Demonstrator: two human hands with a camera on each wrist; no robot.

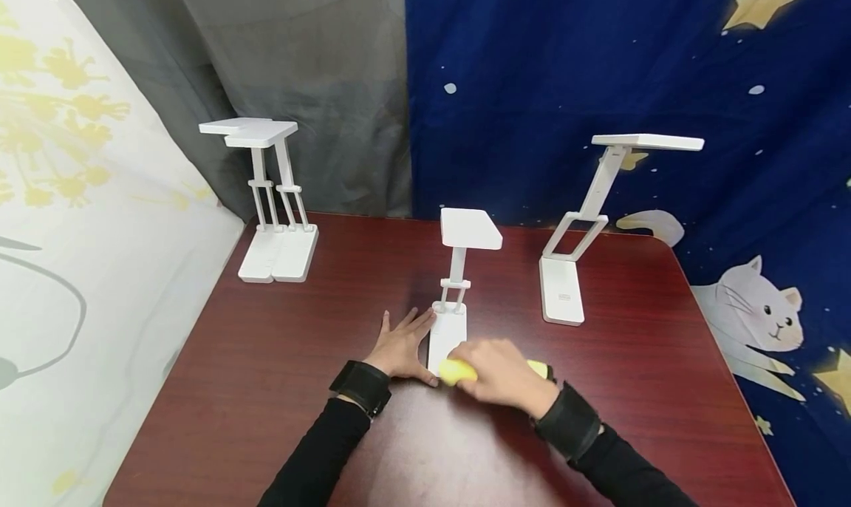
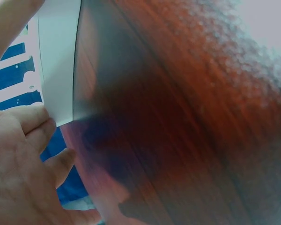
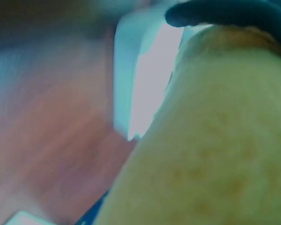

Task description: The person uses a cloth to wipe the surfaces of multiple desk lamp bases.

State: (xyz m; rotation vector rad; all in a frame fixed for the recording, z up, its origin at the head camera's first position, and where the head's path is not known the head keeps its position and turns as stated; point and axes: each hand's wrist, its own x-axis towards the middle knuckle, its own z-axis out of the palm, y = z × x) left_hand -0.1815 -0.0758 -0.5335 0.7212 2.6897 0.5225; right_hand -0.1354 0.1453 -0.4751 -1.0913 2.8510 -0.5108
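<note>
A white folding desk lamp (image 1: 470, 228) stands upright at the table's middle, its flat base (image 1: 448, 337) between my hands. My left hand (image 1: 399, 348) is spread on the left side of the base, thumb at the front and fingertips towards the hinge. In the left wrist view its fingers touch the white base edge (image 2: 58, 70). My right hand (image 1: 499, 370) grips a yellow, rounded, soft-looking piece (image 1: 457, 372) over the base's front end; its exact kind is unclear. The yellow piece (image 3: 215, 140) fills much of the blurred right wrist view, beside the white base (image 3: 147, 84).
Two similar white lamps (image 1: 278, 254) stand side by side at the back left of the reddish-brown table (image 1: 266, 389). Another white lamp (image 1: 561, 293) stands at the right, its head extending rightward. Grey and blue star-patterned curtains (image 1: 518, 86) hang behind the table.
</note>
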